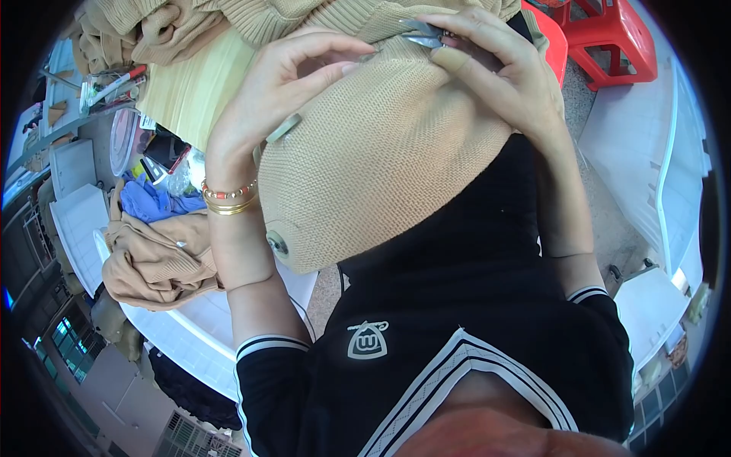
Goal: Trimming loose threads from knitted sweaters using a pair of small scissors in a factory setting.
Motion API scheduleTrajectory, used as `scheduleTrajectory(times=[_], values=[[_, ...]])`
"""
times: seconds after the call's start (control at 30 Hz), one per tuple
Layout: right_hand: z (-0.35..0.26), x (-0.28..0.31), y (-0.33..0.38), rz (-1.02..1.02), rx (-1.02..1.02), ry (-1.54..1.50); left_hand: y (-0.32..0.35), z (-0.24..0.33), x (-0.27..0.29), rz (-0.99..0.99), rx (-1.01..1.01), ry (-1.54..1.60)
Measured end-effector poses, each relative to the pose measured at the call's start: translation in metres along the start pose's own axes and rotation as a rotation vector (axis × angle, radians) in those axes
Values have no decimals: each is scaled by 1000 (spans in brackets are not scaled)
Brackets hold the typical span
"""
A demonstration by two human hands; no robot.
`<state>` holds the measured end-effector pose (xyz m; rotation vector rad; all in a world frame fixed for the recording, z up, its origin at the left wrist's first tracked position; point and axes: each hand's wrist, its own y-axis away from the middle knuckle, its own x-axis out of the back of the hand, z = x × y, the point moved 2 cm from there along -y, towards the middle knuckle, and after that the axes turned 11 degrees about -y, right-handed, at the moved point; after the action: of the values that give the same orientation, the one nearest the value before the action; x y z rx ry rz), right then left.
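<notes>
Two hands raised close before the camera, little free room between them. Tan knitted garment [381, 152] hanging between both, draped over the black shirt [457, 327]. Left hand [282, 84] pinching its upper edge, right hand [495, 68] closed on small metal snips [423, 34] at the same edge. Far left, white bench [190, 320] rim carrying another tan knit [148, 263]; far right, red stools [609, 34].

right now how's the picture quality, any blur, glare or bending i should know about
Head view: even daylight, no hard shadows; the beige knit and both hands, left hand and right hand, are sharp; the white tray is slightly washed out; fisheye bends the edges, and the corners are black.
</notes>
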<state>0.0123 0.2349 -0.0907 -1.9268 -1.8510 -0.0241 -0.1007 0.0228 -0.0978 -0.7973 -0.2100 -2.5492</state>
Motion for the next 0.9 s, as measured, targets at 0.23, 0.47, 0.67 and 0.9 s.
scheduleTrajectory(times=[0.23,0.47,0.67,0.9], values=[[14,0,-3,62,-308,-64,-3,6,-9,-15,189,324],[0,14,8,60,-571,-495,-7,26,0,-134,219,525],[13,25,37,22,-384,-473,-22,46,9,-315,238,265],[25,19,53,-12,-446,-514,-35,48,5,-410,223,175]])
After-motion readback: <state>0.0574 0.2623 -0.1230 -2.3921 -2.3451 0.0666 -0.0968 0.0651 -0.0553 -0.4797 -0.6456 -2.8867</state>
